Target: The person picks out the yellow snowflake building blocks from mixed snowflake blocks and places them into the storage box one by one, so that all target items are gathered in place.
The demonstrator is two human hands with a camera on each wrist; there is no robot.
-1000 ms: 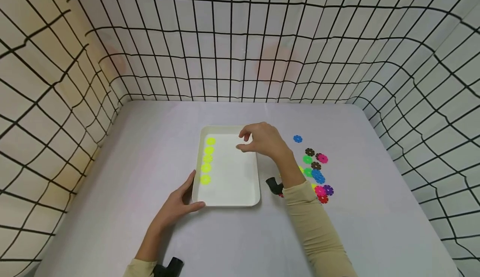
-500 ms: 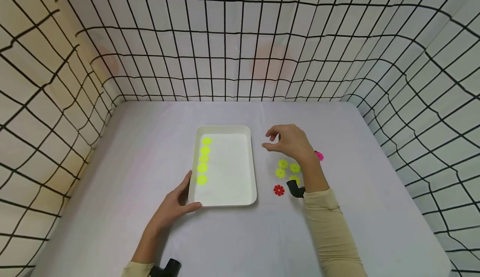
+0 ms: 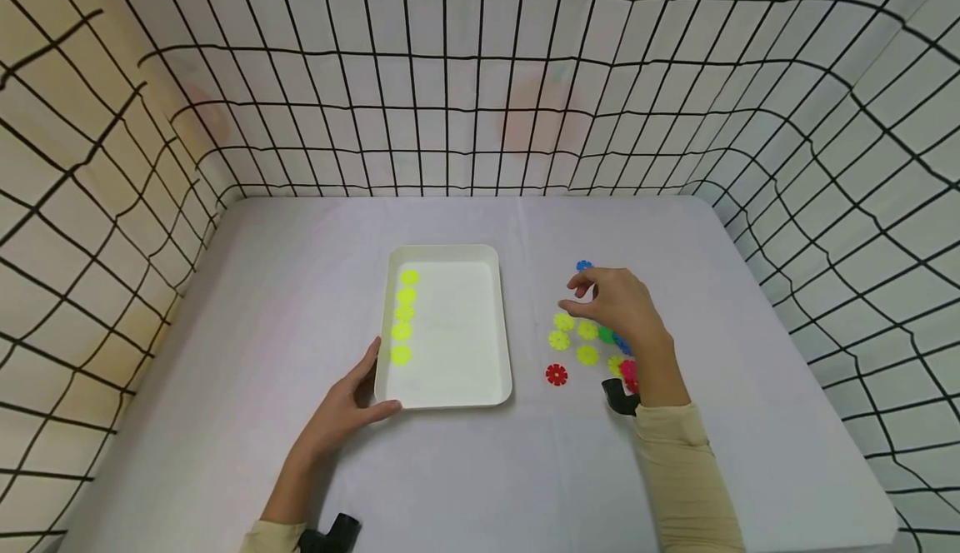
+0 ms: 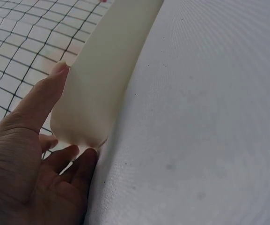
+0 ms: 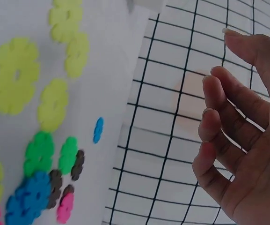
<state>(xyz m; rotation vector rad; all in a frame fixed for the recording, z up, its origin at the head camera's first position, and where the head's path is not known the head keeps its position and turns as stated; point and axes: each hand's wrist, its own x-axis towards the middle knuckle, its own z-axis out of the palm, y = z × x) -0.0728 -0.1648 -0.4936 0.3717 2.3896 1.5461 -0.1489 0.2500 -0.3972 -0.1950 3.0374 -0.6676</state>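
A white rectangular tray (image 3: 461,336) lies on the table, with a column of several yellow flower-shaped discs (image 3: 401,331) along its left side. My left hand (image 3: 347,407) holds the tray's near left corner, thumb at the near rim and fingers against the left side. In the left wrist view, the fingertips (image 4: 90,157) meet the tray's outer wall. My right hand (image 3: 618,303) hovers over loose discs right of the tray, thumb and fingers apart with nothing between them. Below it lie loose yellow discs (image 3: 588,355); its wrist and forearm hide part of the pile.
A red disc (image 3: 557,375) lies closest to the tray's right side. Green (image 5: 39,153), brown (image 5: 78,165), pink (image 5: 65,207) and blue discs (image 5: 36,190) cluster in the pile. Black wire mesh (image 3: 480,107) encloses the table (image 3: 450,486) at the back and sides.
My right hand has moved right, from above the tray to above the loose discs, uncovering yellow and red ones. My left hand stays at the tray's corner. The head view has shifted slightly.
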